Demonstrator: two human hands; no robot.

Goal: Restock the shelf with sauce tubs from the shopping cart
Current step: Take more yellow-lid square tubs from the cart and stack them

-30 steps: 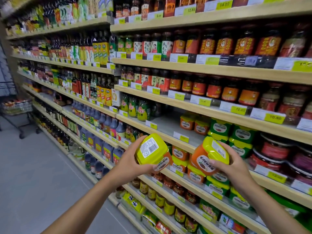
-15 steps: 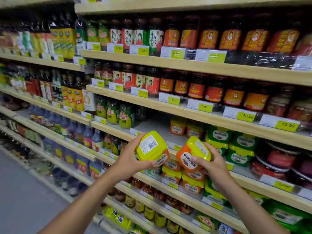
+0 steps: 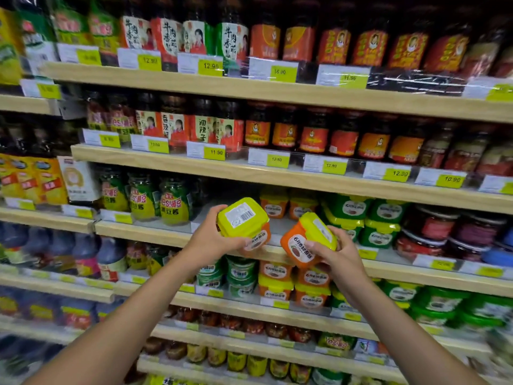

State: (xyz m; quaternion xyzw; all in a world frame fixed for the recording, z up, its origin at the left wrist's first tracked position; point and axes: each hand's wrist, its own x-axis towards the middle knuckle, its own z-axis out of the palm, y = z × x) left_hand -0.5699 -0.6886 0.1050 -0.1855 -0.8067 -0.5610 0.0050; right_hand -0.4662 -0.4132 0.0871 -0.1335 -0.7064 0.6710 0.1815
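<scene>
Left grip (image 3: 213,243) is curled round left tub (image 3: 241,218); right grip (image 3: 338,254) pinches right tub (image 3: 305,240). Both tubs are tilted, just before the shelf (image 3: 166,232) edge. Judgement: level each tub, then slide it in beside the orange tubs (image 3: 274,205), label forward.

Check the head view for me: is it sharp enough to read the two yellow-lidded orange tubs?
Head view: sharpest at centre, barcode crisp on the yellow-lidded orange plastic tub in the left hand; matching tub in the right hand slightly softer, label legible; corners and lower shelves blurred; glare streaks the clear wrap top right.
</scene>
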